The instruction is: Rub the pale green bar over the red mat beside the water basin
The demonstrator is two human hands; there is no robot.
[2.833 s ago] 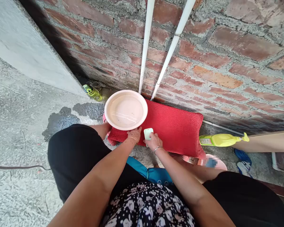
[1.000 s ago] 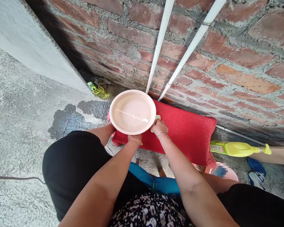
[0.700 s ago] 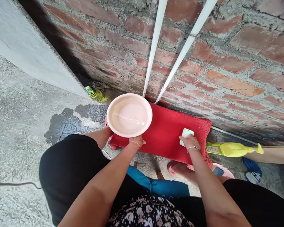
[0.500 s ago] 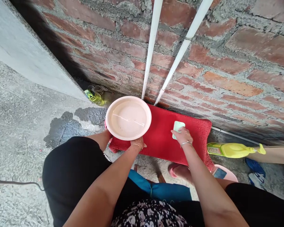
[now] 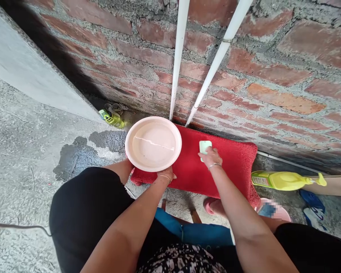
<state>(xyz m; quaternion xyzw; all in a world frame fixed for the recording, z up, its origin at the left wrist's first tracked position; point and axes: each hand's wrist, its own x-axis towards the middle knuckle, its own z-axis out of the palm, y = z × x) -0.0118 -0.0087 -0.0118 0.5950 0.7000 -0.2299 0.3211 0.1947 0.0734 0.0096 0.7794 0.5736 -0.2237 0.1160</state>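
Observation:
A pale pink basin (image 5: 154, 142) with water in it stands at the left end of a bench draped in red cloth (image 5: 187, 163). My left hand (image 5: 166, 175) grips the basin at its near right side, its fingers partly hidden under the rim. On the red cloth my right hand (image 5: 212, 157) presses a pale green, flat, rounded rectangular block (image 5: 205, 146), fingers curled over its near side. I cannot make out whether the block is a brush or something else.
A yellow spray bottle (image 5: 285, 181) lies right of the bench, near a pink tub (image 5: 281, 214) and blue-and-white slippers (image 5: 314, 206). A green bottle (image 5: 111, 118) stands left by the brick wall (image 5: 147, 57). Two white pipes (image 5: 178, 60) run down behind the bench.
My right hand has slid the pale green block left along the red cloth, toward the basin. My left hand stays on the basin, and the view has shifted slightly.

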